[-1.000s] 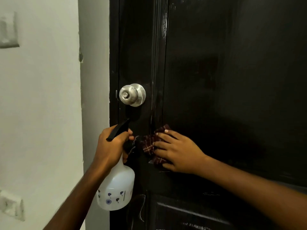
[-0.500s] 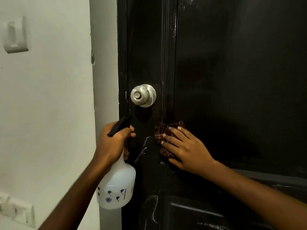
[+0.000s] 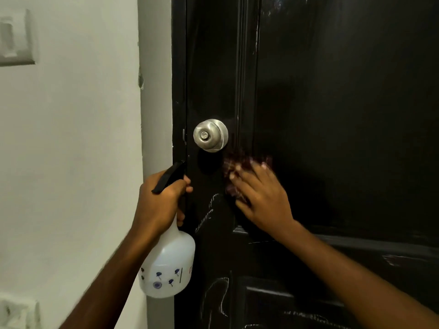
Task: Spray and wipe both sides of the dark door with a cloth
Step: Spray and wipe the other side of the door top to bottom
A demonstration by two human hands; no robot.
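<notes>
A pale wall [image 3: 71, 138] fills the left side, with a light switch plate [image 3: 16, 41] high up near the edge and a grey strip of door frame [image 3: 154, 91] running straight down beside it. The dark door [image 3: 344, 115] takes up the rest of the view, standing upright with its long axis vertical and its glossy panelled face towards the camera. A round silver knob [image 3: 210, 135] sits close to its left edge. White scribbles [image 3: 209, 210] mark the paint below the knob and further down.

The left hand [image 3: 159, 200] is wrapped round the neck of a white spray bottle [image 3: 168, 264]. The bottle hangs nearly upright, its body below the fist, and its black nozzle [image 3: 168, 176] slants up and to the right, towards the door's edge just under the knob.

The right hand [image 3: 263, 198] lies flat on the door with its fingers straight and spread, pointing up and left towards the knob. It presses a bunched dark red checked cloth [image 3: 237, 162] against the door, just below and to the right of the knob. The cloth and fingertips are blurred.
</notes>
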